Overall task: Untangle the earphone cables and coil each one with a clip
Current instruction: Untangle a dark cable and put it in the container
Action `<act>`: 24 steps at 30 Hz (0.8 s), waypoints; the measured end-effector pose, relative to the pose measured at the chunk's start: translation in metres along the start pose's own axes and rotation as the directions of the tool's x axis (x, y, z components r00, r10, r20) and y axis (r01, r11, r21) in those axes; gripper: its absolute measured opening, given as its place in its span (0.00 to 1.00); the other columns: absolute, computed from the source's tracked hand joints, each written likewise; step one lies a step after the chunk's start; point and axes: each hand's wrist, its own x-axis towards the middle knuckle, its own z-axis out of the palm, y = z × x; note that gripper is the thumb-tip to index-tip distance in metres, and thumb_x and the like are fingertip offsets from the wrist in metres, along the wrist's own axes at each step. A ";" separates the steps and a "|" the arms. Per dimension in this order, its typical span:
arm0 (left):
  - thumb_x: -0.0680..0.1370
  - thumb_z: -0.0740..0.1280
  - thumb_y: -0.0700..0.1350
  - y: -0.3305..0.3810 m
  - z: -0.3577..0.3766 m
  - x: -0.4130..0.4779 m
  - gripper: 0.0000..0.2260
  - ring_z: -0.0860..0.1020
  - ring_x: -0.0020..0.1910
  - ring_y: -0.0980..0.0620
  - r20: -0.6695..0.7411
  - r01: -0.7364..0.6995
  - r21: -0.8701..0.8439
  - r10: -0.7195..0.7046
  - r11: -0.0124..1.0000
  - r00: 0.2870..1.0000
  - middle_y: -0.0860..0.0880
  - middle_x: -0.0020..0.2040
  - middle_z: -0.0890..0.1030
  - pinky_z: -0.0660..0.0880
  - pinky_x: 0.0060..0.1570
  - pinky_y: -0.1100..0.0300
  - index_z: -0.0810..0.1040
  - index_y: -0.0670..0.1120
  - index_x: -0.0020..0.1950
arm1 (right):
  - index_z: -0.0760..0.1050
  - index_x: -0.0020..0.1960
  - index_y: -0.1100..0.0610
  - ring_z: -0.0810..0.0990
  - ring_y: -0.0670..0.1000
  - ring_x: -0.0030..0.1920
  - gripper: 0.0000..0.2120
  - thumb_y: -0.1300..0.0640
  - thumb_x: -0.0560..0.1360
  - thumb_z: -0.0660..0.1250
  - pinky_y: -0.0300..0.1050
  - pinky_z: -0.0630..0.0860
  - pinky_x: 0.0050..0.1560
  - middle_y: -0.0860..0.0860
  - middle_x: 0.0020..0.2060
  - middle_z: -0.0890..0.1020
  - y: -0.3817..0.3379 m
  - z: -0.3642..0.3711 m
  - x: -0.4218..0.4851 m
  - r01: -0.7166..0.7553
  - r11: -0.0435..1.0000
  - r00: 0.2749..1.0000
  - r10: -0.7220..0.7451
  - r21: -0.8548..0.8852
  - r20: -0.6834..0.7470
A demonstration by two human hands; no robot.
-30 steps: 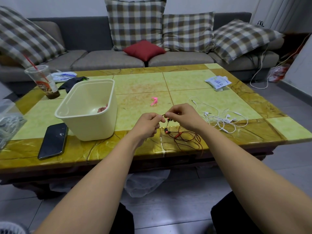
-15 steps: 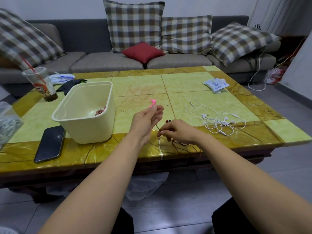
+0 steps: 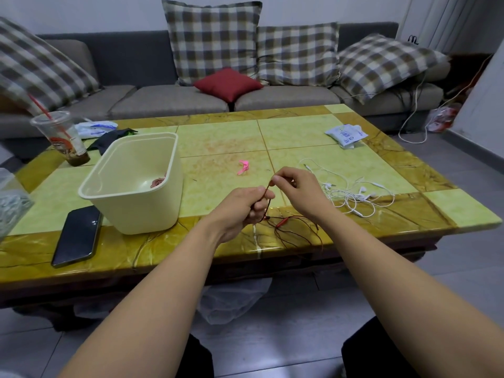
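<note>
At the far left edge of the worktop (image 3: 300, 132) we see part of a clear plastic bag (image 3: 11, 205), and behind it a plastic cup (image 3: 62, 137) with a red straw. A dark phone (image 3: 77, 236) lies flat near the front edge, just beside a cream tub (image 3: 90, 192). The tub stands upright with a small reddish bundle (image 3: 157, 182) in its bottom; we cannot tell what the bundle is.

Right of the tub a pink clip (image 3: 243, 167) lies alone on the green tile, apart from both hands. In front of it the left hand (image 3: 240, 208) has its fingers (image 3: 257, 207) curled round the red earphone cable (image 3: 294, 227). The right hand (image 3: 297, 192), just beside and slightly higher, pinches the same cable between thumb and forefinger, so a short stretch runs up between the two hands. The rest of the cable trails down in loose loops onto the worktop near its front edge.

Further right, the white earphone cables (image 3: 354, 196) lie in a tangled heap, untouched, and a white packet (image 3: 346, 133) sits towards the back right.
</note>
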 end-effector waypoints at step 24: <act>0.84 0.55 0.44 0.007 0.012 0.008 0.12 0.72 0.25 0.56 -0.187 -0.043 -0.170 0.011 0.985 0.982 0.49 0.30 0.79 0.65 0.23 0.69 0.74 0.41 0.46 | 0.81 0.45 0.56 0.70 0.44 0.32 0.10 0.55 0.80 0.63 0.43 0.68 0.37 0.48 0.32 0.77 0.012 0.006 -0.004 -0.071 0.993 0.981 0.086 -0.093 0.173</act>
